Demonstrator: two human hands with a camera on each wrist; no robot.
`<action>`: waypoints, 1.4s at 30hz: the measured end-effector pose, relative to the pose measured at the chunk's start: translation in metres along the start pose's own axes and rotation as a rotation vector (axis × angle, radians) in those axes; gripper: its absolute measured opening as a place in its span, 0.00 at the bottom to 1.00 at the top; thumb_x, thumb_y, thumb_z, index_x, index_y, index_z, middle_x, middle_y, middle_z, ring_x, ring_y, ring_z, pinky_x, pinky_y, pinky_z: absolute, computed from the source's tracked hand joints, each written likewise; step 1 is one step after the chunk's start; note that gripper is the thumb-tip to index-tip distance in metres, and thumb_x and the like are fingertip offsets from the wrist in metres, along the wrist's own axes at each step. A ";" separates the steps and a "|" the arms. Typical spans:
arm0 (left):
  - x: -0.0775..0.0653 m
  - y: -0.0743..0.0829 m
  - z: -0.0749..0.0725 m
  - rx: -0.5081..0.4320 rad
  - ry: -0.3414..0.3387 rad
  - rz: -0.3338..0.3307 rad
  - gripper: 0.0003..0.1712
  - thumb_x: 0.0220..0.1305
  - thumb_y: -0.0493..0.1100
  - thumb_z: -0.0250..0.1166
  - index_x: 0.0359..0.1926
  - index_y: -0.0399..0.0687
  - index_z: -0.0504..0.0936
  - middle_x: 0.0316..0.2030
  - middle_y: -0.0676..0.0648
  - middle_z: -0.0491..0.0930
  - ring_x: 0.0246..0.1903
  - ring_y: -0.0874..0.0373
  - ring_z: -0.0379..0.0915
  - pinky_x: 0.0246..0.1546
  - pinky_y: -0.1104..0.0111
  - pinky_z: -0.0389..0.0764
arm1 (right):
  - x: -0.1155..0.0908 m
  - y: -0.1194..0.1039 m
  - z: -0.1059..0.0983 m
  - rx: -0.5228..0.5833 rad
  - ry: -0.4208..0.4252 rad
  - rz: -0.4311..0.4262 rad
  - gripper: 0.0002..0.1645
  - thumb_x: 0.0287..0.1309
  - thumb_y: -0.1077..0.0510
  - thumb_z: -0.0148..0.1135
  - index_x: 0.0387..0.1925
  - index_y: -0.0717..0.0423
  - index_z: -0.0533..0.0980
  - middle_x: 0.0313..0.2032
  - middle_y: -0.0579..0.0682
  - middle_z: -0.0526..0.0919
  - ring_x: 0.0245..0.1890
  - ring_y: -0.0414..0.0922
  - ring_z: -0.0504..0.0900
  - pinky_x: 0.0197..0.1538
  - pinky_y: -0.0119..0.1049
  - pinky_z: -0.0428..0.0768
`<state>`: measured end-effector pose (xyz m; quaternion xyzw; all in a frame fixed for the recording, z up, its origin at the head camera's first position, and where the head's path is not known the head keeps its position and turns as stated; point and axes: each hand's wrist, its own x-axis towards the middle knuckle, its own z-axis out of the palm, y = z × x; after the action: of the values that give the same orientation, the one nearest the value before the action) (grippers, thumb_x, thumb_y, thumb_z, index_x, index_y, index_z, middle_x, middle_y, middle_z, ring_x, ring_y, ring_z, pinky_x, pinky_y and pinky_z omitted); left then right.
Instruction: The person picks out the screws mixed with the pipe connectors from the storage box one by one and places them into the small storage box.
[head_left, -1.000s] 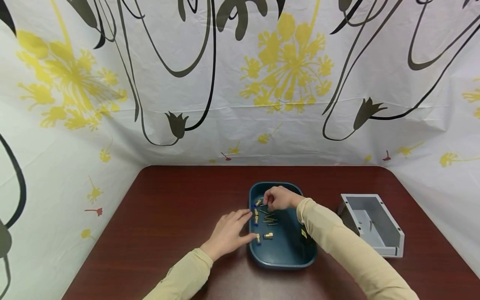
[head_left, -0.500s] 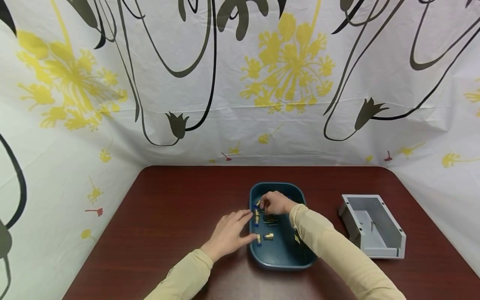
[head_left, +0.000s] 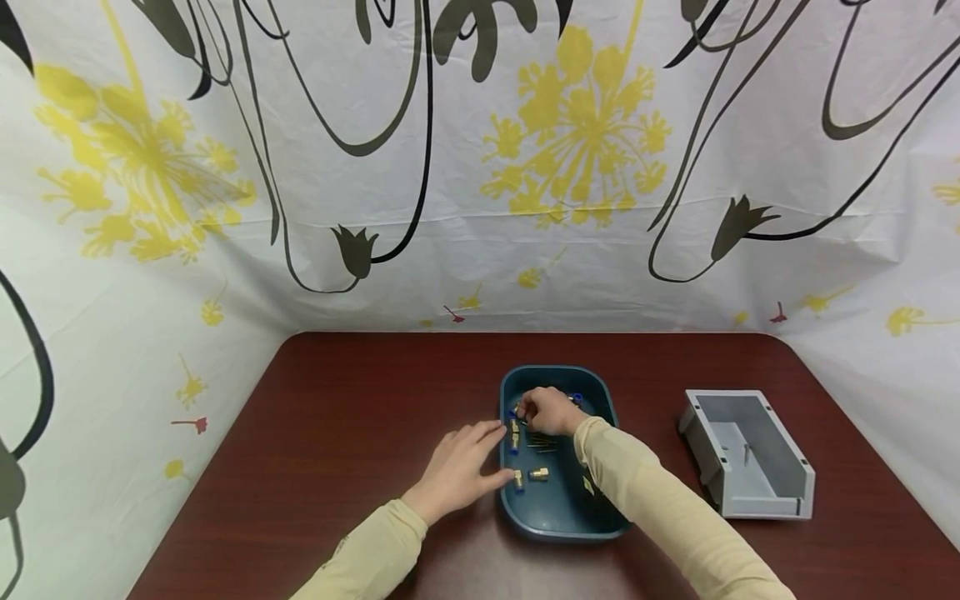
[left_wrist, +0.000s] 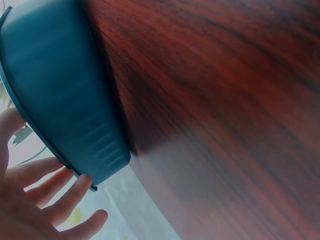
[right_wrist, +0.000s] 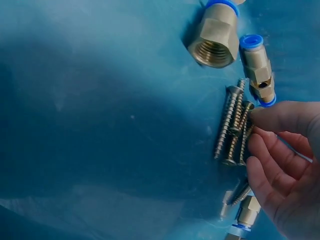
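A blue tray (head_left: 558, 512) on the table holds brass fittings and several screws. My right hand (head_left: 551, 412) reaches into its far left part. In the right wrist view the thumb and fingertips pinch at a screw (right_wrist: 248, 106) beside a cluster of other screws (right_wrist: 227, 122); the fingers partly cover it. A brass fitting with a blue ring (right_wrist: 257, 65) lies by the thumb, and a larger threaded fitting (right_wrist: 216, 42) is farther off. My left hand (head_left: 459, 467) is spread along the tray's left rim, fingertips touching it, its thumb close to a fitting (head_left: 518, 481).
A grey open-topped box (head_left: 759, 506) stands on the dark red wooden table (head_left: 375, 400), right of the tray and past the right forearm. Another brass fitting (head_left: 538, 474) lies near the tray's left side. A patterned white cloth (head_left: 450, 183) hangs behind the table.
My right hand has shifted slightly left and nearer within the tray, over the screws, and its forearm has swung left. The left hand has stayed at the rim.
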<state>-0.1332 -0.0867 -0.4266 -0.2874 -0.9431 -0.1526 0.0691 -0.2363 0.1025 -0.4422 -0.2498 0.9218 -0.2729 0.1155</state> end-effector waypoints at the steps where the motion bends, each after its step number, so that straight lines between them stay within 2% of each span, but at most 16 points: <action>1: 0.000 0.000 0.000 0.002 0.002 0.002 0.36 0.54 0.61 0.58 0.58 0.44 0.69 0.55 0.48 0.66 0.51 0.53 0.65 0.47 0.56 0.66 | 0.000 0.000 0.001 0.005 0.005 0.002 0.10 0.39 0.72 0.61 0.27 0.58 0.76 0.20 0.44 0.72 0.21 0.40 0.69 0.28 0.34 0.70; 10: 0.001 0.001 -0.001 0.007 -0.008 -0.006 0.36 0.54 0.62 0.57 0.58 0.45 0.69 0.56 0.49 0.66 0.51 0.54 0.64 0.47 0.56 0.66 | 0.003 0.001 0.005 0.028 0.014 0.032 0.10 0.41 0.73 0.59 0.26 0.57 0.75 0.21 0.46 0.72 0.21 0.40 0.69 0.28 0.34 0.69; 27: 0.002 0.000 -0.001 0.002 -0.025 0.001 0.36 0.55 0.62 0.56 0.59 0.45 0.68 0.56 0.48 0.66 0.51 0.53 0.64 0.47 0.55 0.66 | 0.001 -0.002 0.006 -0.055 0.039 -0.015 0.07 0.41 0.70 0.61 0.25 0.57 0.75 0.18 0.43 0.71 0.19 0.39 0.68 0.28 0.35 0.68; 42: 0.001 0.000 0.001 0.011 -0.012 0.003 0.36 0.55 0.62 0.56 0.58 0.45 0.69 0.56 0.48 0.66 0.50 0.53 0.65 0.46 0.56 0.67 | -0.004 0.001 -0.009 0.026 0.035 -0.010 0.07 0.44 0.70 0.59 0.26 0.58 0.77 0.21 0.43 0.75 0.20 0.39 0.71 0.27 0.34 0.71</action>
<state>-0.1341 -0.0858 -0.4273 -0.2891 -0.9439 -0.1454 0.0651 -0.2361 0.1093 -0.4354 -0.2483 0.9187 -0.2900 0.1013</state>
